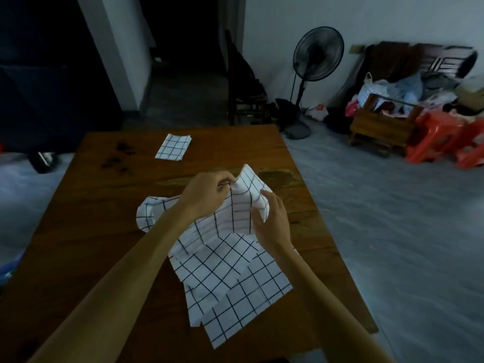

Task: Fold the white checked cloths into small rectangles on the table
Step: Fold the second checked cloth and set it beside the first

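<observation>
A white cloth with a dark check [235, 213] is lifted and crumpled over the middle of the wooden table [86, 226]. My left hand [207, 192] pinches its upper edge, and my right hand [272, 221] grips its right side. More checked cloth [233, 284] lies loosely spread flat on the table beneath, toward the near edge. I cannot tell whether that is the same cloth or others. One cloth folded into a small rectangle [172, 147] rests at the far side of the table.
Dark stains [119, 158] mark the far left of the tabletop. Beyond the table stand a wooden chair [243, 85], a black floor fan [314, 64], a wooden crate with bags [382, 121] and red plastic stools [434, 137].
</observation>
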### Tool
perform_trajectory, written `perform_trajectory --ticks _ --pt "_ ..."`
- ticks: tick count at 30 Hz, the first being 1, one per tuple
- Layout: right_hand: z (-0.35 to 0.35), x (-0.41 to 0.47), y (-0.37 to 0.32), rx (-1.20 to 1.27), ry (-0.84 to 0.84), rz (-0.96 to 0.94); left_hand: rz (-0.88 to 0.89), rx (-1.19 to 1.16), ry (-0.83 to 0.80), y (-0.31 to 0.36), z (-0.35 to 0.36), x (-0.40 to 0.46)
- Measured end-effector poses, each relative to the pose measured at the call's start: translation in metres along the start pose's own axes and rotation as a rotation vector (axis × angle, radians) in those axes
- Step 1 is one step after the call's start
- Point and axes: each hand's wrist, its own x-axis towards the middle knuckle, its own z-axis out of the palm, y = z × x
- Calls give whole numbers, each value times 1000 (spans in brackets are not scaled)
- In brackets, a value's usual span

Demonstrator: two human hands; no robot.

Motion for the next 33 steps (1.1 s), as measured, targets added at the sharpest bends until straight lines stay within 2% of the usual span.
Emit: perform_trajectory --ticks 6,13,17,23,28,33 --pt "1 15 -10 -96 -22 -191 53 383 -55 6 0 2" --pt "-7 58 -13 -63 -121 -263 -55 426 -19 10 -2 15" --pt "-20 75 -12 60 -316 -146 -133 216 84 19 1 20" --pt "-35 84 0 38 -433 -312 -168 -3 95 38 9 25" --pt "-39 94 8 28 -363 -354 -177 -114 136 38 13 26" --pt "-45 94 9 68 -424 -355 -147 -213 147 37 9 27"
